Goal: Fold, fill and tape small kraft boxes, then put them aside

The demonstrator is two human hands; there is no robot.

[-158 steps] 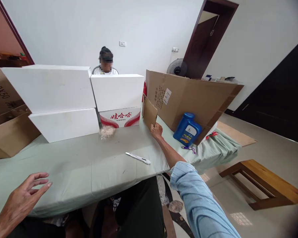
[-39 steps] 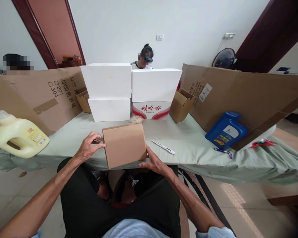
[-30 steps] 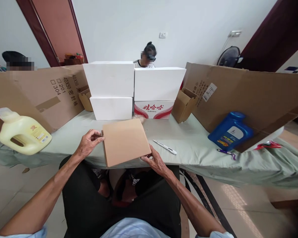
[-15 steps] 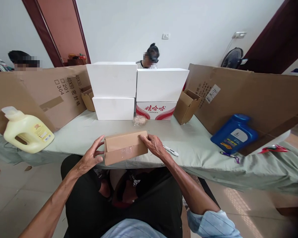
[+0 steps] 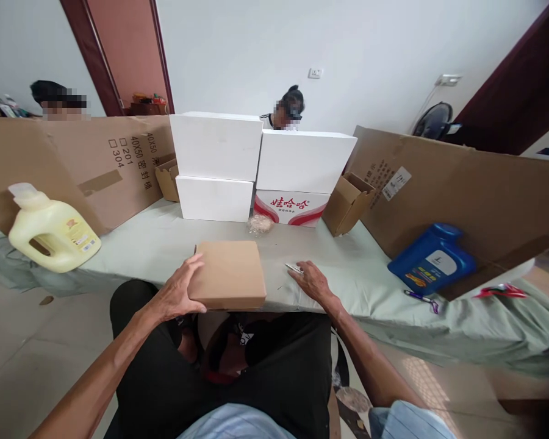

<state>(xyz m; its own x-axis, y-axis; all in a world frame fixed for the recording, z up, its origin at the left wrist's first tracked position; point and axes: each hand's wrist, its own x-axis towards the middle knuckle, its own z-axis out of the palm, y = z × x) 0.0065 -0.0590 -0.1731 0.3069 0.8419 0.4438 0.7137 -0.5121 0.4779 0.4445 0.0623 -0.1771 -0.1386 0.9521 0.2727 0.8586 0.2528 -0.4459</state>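
Note the left hand [image 5: 182, 292] curved round the left end of the cardboard box [image 5: 231, 274], clasping between fingers and thumb. Lies flat on the cloth-covered table [image 5: 160, 235], close to the near edge. Probably light (contents hidden, so no certainty), stiff at the walls, softer mid-lid, hardly slippery — best taken by opposite walls. Further right, find the right hand [image 5: 312, 280] over a slim pale tool [image 5: 293, 267], fingers bent down — impossible to say whether pinching or just covering.
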